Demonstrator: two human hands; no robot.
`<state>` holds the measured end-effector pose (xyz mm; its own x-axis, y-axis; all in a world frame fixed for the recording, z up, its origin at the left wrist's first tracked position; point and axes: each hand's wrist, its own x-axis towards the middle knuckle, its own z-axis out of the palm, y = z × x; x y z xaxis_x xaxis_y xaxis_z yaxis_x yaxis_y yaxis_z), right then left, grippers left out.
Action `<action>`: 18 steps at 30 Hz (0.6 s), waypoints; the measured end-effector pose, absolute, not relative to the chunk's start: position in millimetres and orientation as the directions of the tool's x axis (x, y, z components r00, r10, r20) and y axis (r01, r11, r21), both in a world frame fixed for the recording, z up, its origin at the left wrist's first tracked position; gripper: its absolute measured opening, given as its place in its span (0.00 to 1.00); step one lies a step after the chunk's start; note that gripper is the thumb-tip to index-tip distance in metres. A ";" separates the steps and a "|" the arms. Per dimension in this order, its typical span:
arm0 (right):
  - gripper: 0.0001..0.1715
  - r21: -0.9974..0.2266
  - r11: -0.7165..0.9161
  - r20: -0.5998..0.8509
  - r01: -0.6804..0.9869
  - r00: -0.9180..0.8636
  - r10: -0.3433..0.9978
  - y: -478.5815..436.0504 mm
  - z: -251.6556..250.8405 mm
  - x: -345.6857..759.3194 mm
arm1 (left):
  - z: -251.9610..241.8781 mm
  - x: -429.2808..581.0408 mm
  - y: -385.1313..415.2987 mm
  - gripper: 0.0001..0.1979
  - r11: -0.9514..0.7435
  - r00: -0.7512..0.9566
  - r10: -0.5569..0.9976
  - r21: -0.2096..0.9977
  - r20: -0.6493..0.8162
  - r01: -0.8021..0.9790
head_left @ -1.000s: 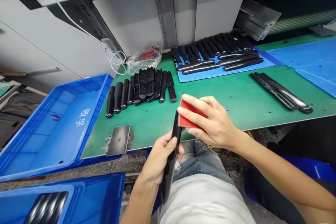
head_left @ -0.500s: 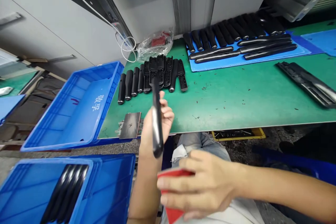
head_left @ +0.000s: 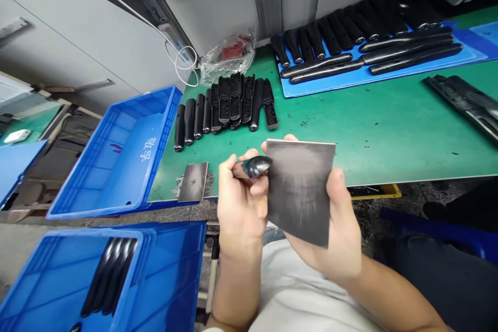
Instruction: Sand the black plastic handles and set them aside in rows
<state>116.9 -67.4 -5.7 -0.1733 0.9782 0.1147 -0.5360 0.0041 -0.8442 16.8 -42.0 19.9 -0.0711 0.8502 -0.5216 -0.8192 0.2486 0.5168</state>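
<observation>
The black handle piece [head_left: 253,166] sits over the person's lap, just short of the near edge of the bench [head_left: 389,135]. It shows almost end-on: its long axis runs up toward the camera, and only the rounded, glossy tip is clear of the fingers. The left hand [head_left: 239,207] is clenched round its shaft and is the nearer hand.

At 3 o'clock from the tip, meeting it at the left edge, is a dark grey sheet [head_left: 301,192], smudged and matte, flat and facing the camera. The right hand [head_left: 342,233] grasps it from behind, thumb on the right edge. Whether tip and sheet press together I cannot tell.

At 9 o'clock a smaller worn sheet [head_left: 193,182] lies on the bench edge. At 12 o'clock is a row of black parts [head_left: 229,104], at 2 o'clock a blue mat [head_left: 470,54] with long handles. Blue crates [head_left: 116,155] stand at 9 and 7 o'clock.
</observation>
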 end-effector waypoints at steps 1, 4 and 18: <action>0.36 -0.849 0.016 0.119 -0.527 -0.161 0.980 -67.6 -1.7 118.3 | 20.4 20.6 -44.8 0.24 0.251 -0.091 0.839 0.530 -0.536 -0.810; 0.36 -0.828 0.015 0.121 -0.560 -0.153 0.981 -70.0 3.9 121.7 | 20.3 26.5 -50.6 0.27 0.261 -0.102 0.820 0.526 -0.564 -0.809; 0.33 -0.835 0.070 0.146 -0.546 -0.097 0.984 -74.1 6.0 117.2 | 27.1 31.5 -46.2 0.30 0.208 -0.130 0.775 0.443 -0.618 -0.872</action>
<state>117.2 -74.1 6.0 -0.0970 0.9845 0.1461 -0.5459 0.0701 -0.8349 31.5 -46.2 27.1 -0.1298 0.7753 -0.6181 -0.8720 0.2075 0.4433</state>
